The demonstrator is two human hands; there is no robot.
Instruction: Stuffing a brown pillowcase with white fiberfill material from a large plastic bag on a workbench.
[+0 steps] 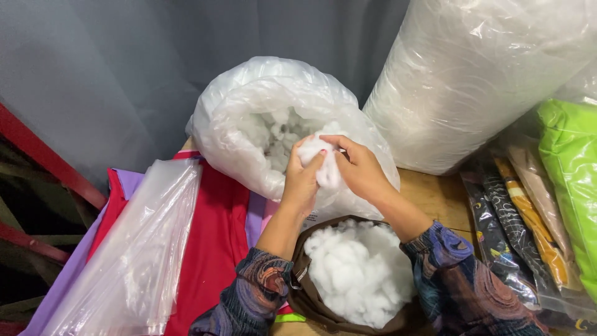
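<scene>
Nearest, a brown cover (311,298) is sitting open, heaped with white stuffing (357,270). Above it, the left hand (303,180) and right hand (360,167) are both gripping one clump of stuffing (323,163), seemingly teasing it apart. Beyond, the clear bag (249,118) is lying open on the bench (435,193), its depth hard to judge. Stuffing appears underway; lowering the clump wants a gentle, downward push.

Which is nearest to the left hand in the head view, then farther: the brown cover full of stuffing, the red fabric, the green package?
From the left hand:
1. Brown cover, just below the wrist.
2. Red fabric, lower left on the table.
3. Green package, far right edge.
</scene>
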